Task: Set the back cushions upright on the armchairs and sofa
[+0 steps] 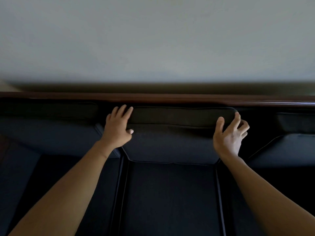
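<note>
1. Here, the dark navy fabric middle back cushion [172, 143] stands upright against the sofa's dark wooden top rail [170, 97], long axis left to right.
2. The left hand [117, 128] lies flat and open on its upper left corner.
3. The right hand [229, 135] hovers open, fingers spread, at its upper right corner.

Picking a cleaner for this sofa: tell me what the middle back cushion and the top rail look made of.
Middle back cushion: dark navy woven fabric, matte, with piped seams; likely upholstery cloth. Top rail: reddish-brown, glossy streak along it; probably varnished wood, though blurred.
</note>
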A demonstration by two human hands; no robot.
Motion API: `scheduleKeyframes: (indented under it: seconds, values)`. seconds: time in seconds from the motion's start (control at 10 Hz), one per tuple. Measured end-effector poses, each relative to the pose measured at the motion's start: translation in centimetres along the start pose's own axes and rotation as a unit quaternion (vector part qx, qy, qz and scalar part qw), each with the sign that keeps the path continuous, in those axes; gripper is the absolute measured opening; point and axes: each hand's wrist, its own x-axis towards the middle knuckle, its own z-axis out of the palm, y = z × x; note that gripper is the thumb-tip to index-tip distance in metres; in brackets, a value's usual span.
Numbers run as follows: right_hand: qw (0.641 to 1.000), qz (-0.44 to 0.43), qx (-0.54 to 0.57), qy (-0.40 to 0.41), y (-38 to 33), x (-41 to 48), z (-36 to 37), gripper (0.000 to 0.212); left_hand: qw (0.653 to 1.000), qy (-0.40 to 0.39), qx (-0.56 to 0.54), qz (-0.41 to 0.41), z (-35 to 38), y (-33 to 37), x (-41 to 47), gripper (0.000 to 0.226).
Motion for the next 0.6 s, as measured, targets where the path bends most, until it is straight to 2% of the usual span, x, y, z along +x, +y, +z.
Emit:
scheduleKeyframes:
  seconds: [0.1,0.2,0.3,0.4,0.5,0.6]
  values:
    - [0.996,-0.051,-0.074,0.001,0.1,0.1,0.1,0.056,0.994,-0.045,0.098,0.031,0.6,2.5,-0.8,0.106]
    - [0.969,-0.156,-0.19,-0.036,-0.5,0.0,-0.2,0.053,0.991,-0.051,0.119,0.027,0.9,4.8,-1.4,0.094]
    - [0.922,-0.251,-0.273,-0.107,-1.4,-0.7,-0.5,0.058,0.993,-0.048,0.103,0.025,0.6,6.4,-2.0,0.081]
    - [0.901,-0.281,-0.296,-0.147,-2.5,-2.2,-0.9,0.064,0.995,-0.036,0.088,0.025,-0.2,7.3,-3.8,0.07]
    - [0.902,-0.277,-0.295,-0.154,-3.1,-4.3,-2.9,0.066,0.996,-0.009,0.079,0.028,-1.7,7.3,-6.8,0.066]
    - [0.899,-0.291,-0.302,-0.124,-2.6,-7.3,-5.9,0.066,0.995,0.025,0.079,0.056,-3.4,7.3,-11.0,0.064]
